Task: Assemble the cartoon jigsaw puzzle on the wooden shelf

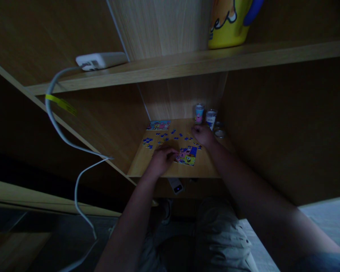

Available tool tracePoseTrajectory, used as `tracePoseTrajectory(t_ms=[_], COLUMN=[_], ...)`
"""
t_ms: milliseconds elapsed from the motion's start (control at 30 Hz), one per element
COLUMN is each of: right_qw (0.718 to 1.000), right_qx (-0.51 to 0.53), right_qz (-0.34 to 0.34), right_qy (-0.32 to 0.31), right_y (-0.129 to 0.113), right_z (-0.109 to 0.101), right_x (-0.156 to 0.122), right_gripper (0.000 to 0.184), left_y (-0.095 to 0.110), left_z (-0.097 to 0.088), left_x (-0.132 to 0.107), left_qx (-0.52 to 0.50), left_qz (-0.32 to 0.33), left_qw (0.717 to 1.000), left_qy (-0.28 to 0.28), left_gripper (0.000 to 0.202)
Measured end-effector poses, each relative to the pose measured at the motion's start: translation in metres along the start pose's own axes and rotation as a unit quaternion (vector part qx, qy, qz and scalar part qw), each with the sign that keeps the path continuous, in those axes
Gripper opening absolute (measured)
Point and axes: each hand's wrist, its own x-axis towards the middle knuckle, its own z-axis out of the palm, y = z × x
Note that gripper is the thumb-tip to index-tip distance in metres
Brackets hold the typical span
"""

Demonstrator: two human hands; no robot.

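A partly joined cartoon jigsaw puzzle (189, 155) lies near the front of the wooden shelf board. My left hand (163, 158) is at its left edge, fingers curled together with their tips at the puzzle; what they pinch, if anything, is too dark to make out. Beyond the puzzle's right side, my right hand (203, 135) is closed above the board, and its fingertips hide whatever is in them. Loose puzzle pieces (147, 140) with blue showing are scattered behind and left of the puzzle. At the back left lies a flat colourful picture card (158, 125).
Two small printed containers (198, 113) stand at the back right, with round metal lids (220, 133) beside them. Overhead, a shelf (170, 70) carries a yellow mug (228, 26) and a white power adapter (100, 60). Its white cable (78, 181) hangs down on the left.
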Motion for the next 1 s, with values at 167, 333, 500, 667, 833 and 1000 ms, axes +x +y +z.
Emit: tracePoseTrajectory(t_ms=[167, 333, 500, 667, 833, 1000], right_qw=[1.0, 1.0, 1.0, 1.0, 1.0, 1.0], right_qx=[-0.001, -0.005, -0.01, -0.012, -0.003, -0.008], right_qz=[-0.009, -0.012, -0.014, -0.017, -0.011, 0.0], right_qy=[-0.007, -0.008, -0.006, -0.004, -0.01, -0.013], right_y=[0.0004, 0.0, -0.0009, -0.0016, -0.0032, -0.0041], right_z=[-0.0002, 0.0001, -0.0004, -0.0009, -0.0024, -0.003], right_x=[0.001, 0.0007, -0.0002, -0.0007, -0.0014, -0.0011], right_gripper=[0.039, 0.042, 0.041, 0.04, 0.04, 0.04], left_y=[0.0001, 0.0011, 0.0007, 0.0023, 0.0058, 0.0062], left_z=[0.001, 0.0006, 0.0013, 0.0022, 0.0004, -0.0005], left_x=[-0.0001, 0.0001, 0.0001, -0.0003, 0.0001, 0.0007], left_qx=[0.006, 0.008, 0.015, 0.008, 0.008, 0.006], left_qz=[0.006, 0.009, 0.001, -0.011, -0.017, -0.017], left_qw=[1.0, 1.0, 1.0, 1.0, 1.0, 1.0], left_qy=[0.003, 0.006, 0.011, 0.02, 0.017, 0.015], left_gripper=[0.015, 0.015, 0.015, 0.015, 0.015, 0.016])
